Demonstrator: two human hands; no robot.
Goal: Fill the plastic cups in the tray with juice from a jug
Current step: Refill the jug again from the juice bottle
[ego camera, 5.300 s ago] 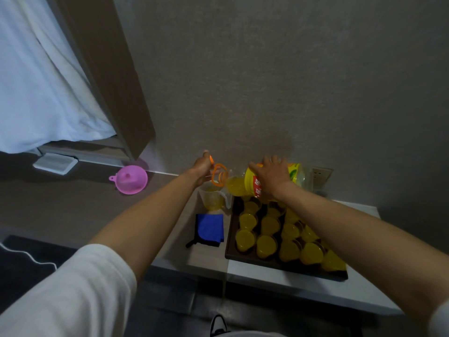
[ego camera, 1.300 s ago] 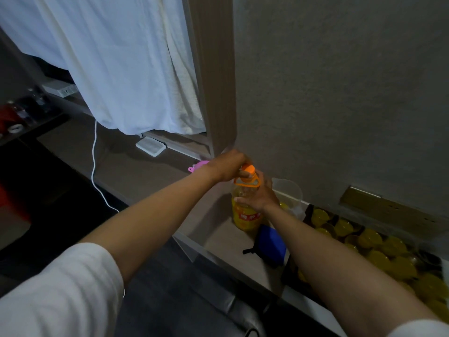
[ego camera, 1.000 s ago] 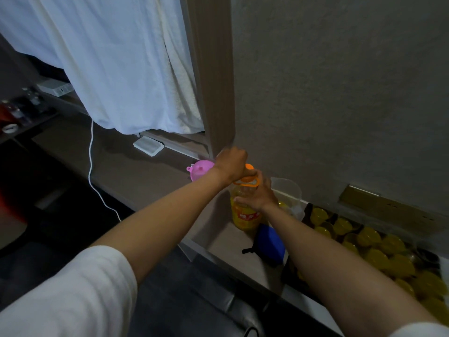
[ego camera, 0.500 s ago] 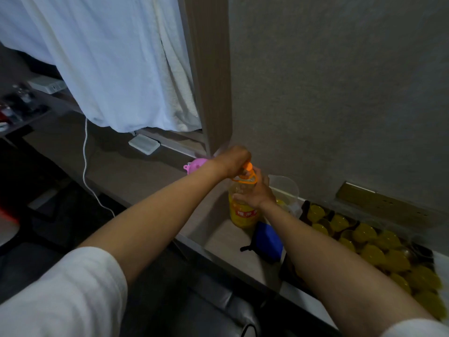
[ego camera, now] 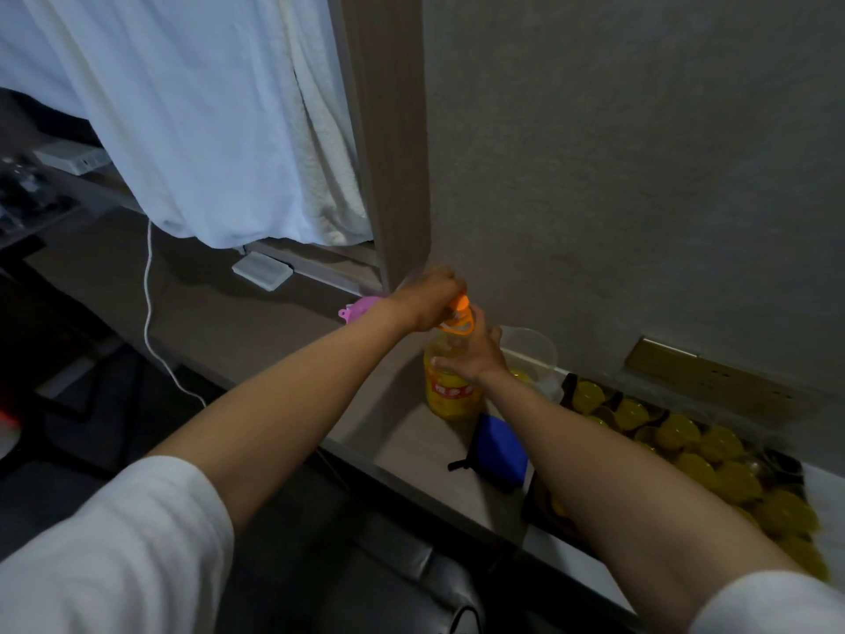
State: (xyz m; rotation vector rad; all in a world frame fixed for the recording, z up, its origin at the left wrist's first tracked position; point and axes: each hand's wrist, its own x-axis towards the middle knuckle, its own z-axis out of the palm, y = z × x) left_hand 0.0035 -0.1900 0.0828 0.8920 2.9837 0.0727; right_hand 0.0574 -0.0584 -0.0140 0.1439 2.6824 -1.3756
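Observation:
A yellow juice bottle [ego camera: 450,395] with an orange cap [ego camera: 458,306] and orange handle ring stands upright on the wooden counter. My left hand [ego camera: 430,297] grips the cap from above. My right hand [ego camera: 471,354] holds the bottle's shoulder. Behind the bottle stands a clear plastic jug [ego camera: 530,354] with a little juice at its bottom. To the right, a dark tray [ego camera: 535,510] holds several plastic cups [ego camera: 681,434] filled with yellow juice; my right forearm hides part of it.
A blue cloth [ego camera: 500,450] lies beside the tray. A pink funnel [ego camera: 359,306] peeks out behind my left wrist. A white curtain [ego camera: 205,116], a white cable [ego camera: 151,322] and a white adapter [ego camera: 261,272] are on the left; the wall stands close behind.
Five seconds ago the bottle was tilted over the jug, pouring. It now stands upright left of the jug, both hands on it, my left hand on the cap.

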